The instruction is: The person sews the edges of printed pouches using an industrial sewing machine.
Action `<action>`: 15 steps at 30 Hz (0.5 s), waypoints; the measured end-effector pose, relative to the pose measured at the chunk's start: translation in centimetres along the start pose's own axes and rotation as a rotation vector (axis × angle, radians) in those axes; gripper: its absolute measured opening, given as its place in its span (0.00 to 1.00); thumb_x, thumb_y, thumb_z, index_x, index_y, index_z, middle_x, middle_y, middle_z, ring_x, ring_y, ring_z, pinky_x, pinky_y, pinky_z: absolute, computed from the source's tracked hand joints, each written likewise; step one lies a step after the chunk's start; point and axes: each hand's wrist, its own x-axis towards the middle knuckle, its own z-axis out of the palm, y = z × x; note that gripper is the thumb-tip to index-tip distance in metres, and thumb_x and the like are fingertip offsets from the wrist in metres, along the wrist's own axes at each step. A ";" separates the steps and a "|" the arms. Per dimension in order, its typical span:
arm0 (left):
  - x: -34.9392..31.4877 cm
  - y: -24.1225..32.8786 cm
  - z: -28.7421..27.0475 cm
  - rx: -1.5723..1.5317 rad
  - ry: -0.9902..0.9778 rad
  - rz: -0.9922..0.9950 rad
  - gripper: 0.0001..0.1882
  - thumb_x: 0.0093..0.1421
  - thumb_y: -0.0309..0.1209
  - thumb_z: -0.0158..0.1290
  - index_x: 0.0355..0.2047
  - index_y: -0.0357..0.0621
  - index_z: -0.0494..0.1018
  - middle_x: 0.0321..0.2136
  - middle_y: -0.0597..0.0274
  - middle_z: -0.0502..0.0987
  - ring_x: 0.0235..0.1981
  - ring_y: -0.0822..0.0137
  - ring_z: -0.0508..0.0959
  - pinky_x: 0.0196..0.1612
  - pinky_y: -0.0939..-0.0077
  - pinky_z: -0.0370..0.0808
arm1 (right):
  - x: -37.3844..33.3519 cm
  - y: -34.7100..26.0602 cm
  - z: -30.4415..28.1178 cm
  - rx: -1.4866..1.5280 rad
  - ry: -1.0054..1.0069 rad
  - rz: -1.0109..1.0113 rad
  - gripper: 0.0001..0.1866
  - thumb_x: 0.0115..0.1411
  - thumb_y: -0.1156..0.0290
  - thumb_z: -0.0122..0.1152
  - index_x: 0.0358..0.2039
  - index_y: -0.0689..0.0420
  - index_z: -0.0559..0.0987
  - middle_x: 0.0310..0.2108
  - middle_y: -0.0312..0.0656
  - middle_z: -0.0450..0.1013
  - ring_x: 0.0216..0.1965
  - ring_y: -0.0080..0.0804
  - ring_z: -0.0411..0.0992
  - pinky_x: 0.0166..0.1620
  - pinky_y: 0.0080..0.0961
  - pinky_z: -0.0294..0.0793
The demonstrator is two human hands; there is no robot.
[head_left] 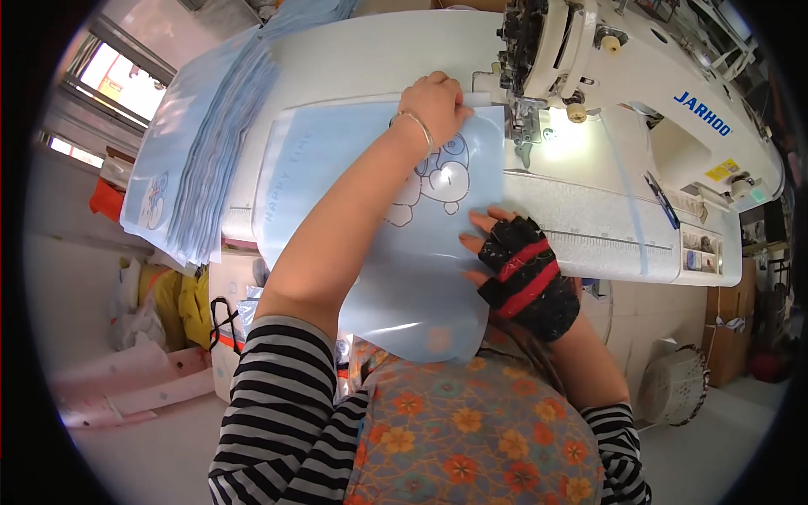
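Observation:
A light blue, glossy plastic sheet [421, 278] printed with a cartoon animal lies over the near side of the sewing table, its lower part hanging toward my lap. My left hand [432, 105], with a bangle at the wrist, reaches across it to the far edge; the fingers are bent and closed there, and their tips are partly hidden. On the sheet's right edge rests my right hand [526, 273] in a black and red fingerless glove, its bare fingers apart and pointing left. Just beyond the sheet's far right corner stands the sewing machine's needle and presser foot area [526, 126], lit by a lamp.
A thick stack of similar blue sheets [210, 143] hangs over the table's left side. The white sewing machine [673, 93] fills the far right. Dark thread snips [662, 200] and a small parts tray [701, 252] sit on the right. A white basket [673, 387] stands below.

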 end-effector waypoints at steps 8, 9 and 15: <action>1.1 -1.1 0.5 0.118 -0.040 0.041 0.05 0.58 0.28 0.52 0.30 0.39 0.71 0.32 0.50 0.77 0.35 0.49 0.77 0.40 0.60 0.75 | 1.2 -0.6 -0.2 0.068 0.026 -0.017 0.22 0.47 0.71 0.67 0.45 0.54 0.76 0.57 0.46 0.68 0.59 0.51 0.63 0.59 0.46 0.64; 1.2 -1.3 0.6 0.117 -0.042 0.045 0.05 0.58 0.28 0.52 0.30 0.39 0.71 0.32 0.50 0.77 0.35 0.49 0.77 0.40 0.60 0.75 | 1.3 -0.6 0.0 0.091 0.033 -0.022 0.22 0.47 0.71 0.66 0.45 0.54 0.76 0.56 0.47 0.68 0.59 0.52 0.64 0.59 0.46 0.64; 1.0 -2.5 0.9 0.112 0.047 0.187 0.03 0.60 0.27 0.49 0.31 0.39 0.70 0.32 0.47 0.77 0.34 0.46 0.77 0.39 0.57 0.75 | 1.7 -0.8 0.7 0.080 0.038 -0.027 0.21 0.47 0.72 0.67 0.44 0.55 0.77 0.56 0.47 0.68 0.59 0.51 0.64 0.59 0.45 0.65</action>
